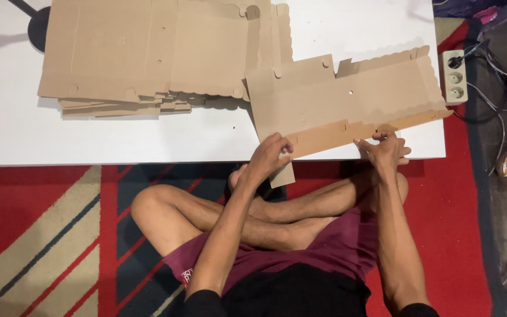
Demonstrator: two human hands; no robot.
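We see 1 flat die-cut cardboard box blank (347, 97) lying on the near right part of the white table (118, 138), its long axis running left to right and tilted a little, so the right end sits farther from us than the left. Its near flap (330, 136) runs along the table's near edge and overhangs it slightly toward the person seated cross-legged on the red patterned carpet (48, 217).

Both hands are on that near flap. The left hand (268, 157) grips near the flap's left end, fingers curled over the top face and pressed together, with the thumb apparently below; a small tab (283, 175) of cardboard hangs down past the table edge just beside it. The right hand (385, 148) holds toward the flap's right end, fingers bunched along the edge; whether the thumb is under the card we cannot tell. The 2 hands sit well apart along the long axis, and the blank lies on the far side of both sets of fingers. Neither hand is clearly nearer to the crease: both touch it.

A stack of flat blanks (148, 53) lies to the far left, its right edge touching or overlapping the working piece's far left corner. A white power strip (455, 76) rests just beyond the table's right edge, with dark cables (500, 88) trailing right.
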